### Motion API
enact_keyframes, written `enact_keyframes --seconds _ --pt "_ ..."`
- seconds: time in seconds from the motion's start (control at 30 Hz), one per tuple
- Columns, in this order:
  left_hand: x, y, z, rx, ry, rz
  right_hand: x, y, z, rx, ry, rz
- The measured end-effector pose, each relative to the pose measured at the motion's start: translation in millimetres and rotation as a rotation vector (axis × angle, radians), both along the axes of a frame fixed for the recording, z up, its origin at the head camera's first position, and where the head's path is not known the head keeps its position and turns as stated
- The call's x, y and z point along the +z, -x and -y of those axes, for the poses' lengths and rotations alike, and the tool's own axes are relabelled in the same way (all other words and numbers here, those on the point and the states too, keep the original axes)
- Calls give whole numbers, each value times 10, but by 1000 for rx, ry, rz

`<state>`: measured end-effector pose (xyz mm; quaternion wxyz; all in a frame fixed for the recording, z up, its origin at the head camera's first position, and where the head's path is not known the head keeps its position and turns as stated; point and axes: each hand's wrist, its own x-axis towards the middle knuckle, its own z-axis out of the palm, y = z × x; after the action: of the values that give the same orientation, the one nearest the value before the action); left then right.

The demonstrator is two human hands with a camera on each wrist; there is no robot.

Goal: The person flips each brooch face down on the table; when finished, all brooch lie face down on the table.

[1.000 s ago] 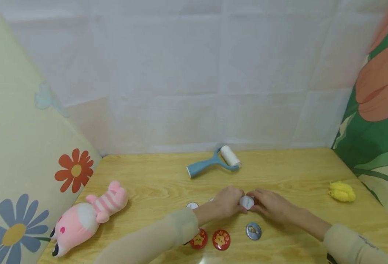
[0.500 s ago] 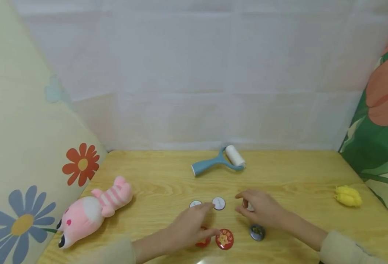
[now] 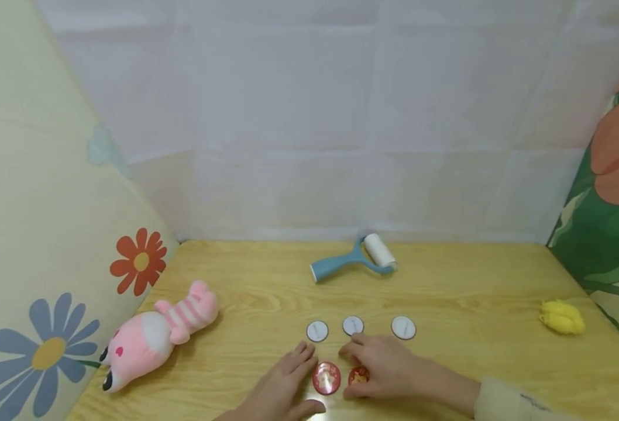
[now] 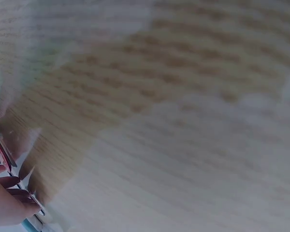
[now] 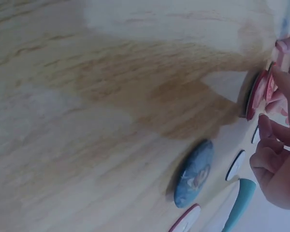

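Observation:
In the head view, my left hand (image 3: pixel 283 386) lies with fingers spread beside a shiny red button badge (image 3: pixel 326 378), thumb pointing right below it. Over a second red badge (image 3: pixel 358 376), my right hand (image 3: pixel 394 368) has thumb and index finger apart on either side; no grip on it shows. Three white round badge backs, the left one (image 3: pixel 317 331), the middle one (image 3: pixel 353 325) and the right one (image 3: pixel 403 327), form a row beyond the hands. A blue badge (image 5: pixel 194 174) lies flat in the right wrist view, hidden by my right hand in the head view.
A blue-handled roller (image 3: pixel 341 263) with a white cylinder lies toward the back of the wooden table (image 3: pixel 257 292). On the left is a pink plush toy (image 3: pixel 157 339); a yellow crumpled item (image 3: pixel 562 317) sits far right. A white cloth (image 3: pixel 288 128) hangs behind.
Both hands held one badge, then the right alone; that badge now lies white side up at the row's right end. My right hand moved left to a red badge, my left hand drew nearer me.

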<state>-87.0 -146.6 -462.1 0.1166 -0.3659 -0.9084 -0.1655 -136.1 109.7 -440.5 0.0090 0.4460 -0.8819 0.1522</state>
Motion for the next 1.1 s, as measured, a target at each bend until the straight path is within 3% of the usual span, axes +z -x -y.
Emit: enact_keyframes --seconds 0.2,0.43,0.6,0.83,1.1 --pt "46 21 -58 -1 -55 87 -60 19 79 60 41 -49" --pt "68 44 -102 -16 -39 104 -78 10 113 91 92 -87" --pt "53 36 -103 -27 -18 120 -97 -21 119 85 94 -56" --pt "55 31 -129 -39 11 92 -124 -52 138 73 134 -93" --pt "150 28 -158 -6 -28 165 -108 -62 129 44 183 -131"
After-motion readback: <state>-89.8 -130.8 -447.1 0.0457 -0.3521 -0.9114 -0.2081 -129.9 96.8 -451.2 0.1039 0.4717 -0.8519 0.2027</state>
